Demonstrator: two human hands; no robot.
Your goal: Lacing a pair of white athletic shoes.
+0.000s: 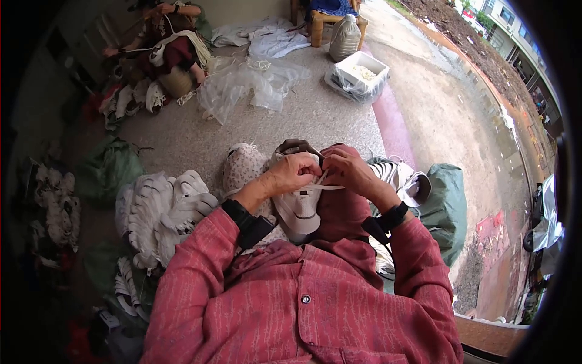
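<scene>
A white and grey sneaker (297,210) rests between my knees, toe toward me, its dark collar on the far side. My left hand (293,170) is over the shoe's lacing area, fingers curled in a pinch at the lace. Close beside it, my right hand (351,173) pinches the same cream shoelace (329,187), and a loose length hangs across the shoe's side below the fingers. The fingertips nearly meet, and the exact eyelets between them are hidden.
White sneakers (159,212) are heaped at my left, and more striped shoes (394,173) lie at my right by a green sack (445,206). Ahead stand a white tub (362,74) of laces and crumpled clear plastic (245,88). Another person (176,54) sits far left, handling laces.
</scene>
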